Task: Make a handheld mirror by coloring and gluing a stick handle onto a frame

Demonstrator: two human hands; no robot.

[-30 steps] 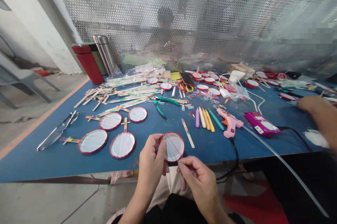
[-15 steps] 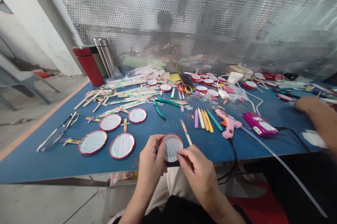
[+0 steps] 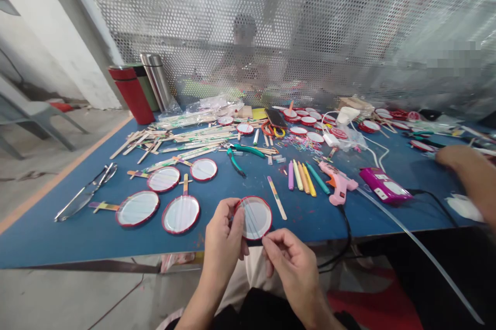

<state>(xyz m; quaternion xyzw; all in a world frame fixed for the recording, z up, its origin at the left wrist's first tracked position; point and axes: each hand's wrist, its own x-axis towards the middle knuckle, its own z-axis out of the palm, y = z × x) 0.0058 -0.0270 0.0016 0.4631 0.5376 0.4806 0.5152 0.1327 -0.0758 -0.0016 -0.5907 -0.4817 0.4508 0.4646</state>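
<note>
My left hand [image 3: 226, 234] grips the left edge of a round red-rimmed disc [image 3: 254, 218] at the table's front edge. My right hand [image 3: 289, 257] is at the disc's lower right rim, thumb and forefinger pinched together; whatever is between them is too small to make out. A coloured stick [image 3: 276, 198] lies just beyond, to the right of the disc. Several similar discs with stick handles lie to the left, one of them [image 3: 180, 214] nearest my left hand.
Markers [image 3: 306, 179], a pink glue gun [image 3: 338, 183] and a purple power strip [image 3: 385, 185] lie to the right. Green pliers [image 3: 235, 162] and loose sticks [image 3: 194, 140] lie behind. Glasses [image 3: 85, 193] and a red bottle [image 3: 134, 95] are left. Another person's arm [image 3: 467, 170] reaches in from the right.
My right hand has moved down from the disc's face to its lower right rim, and the coloured stick now shows along its whole length. My left hand keeps its hold.
</note>
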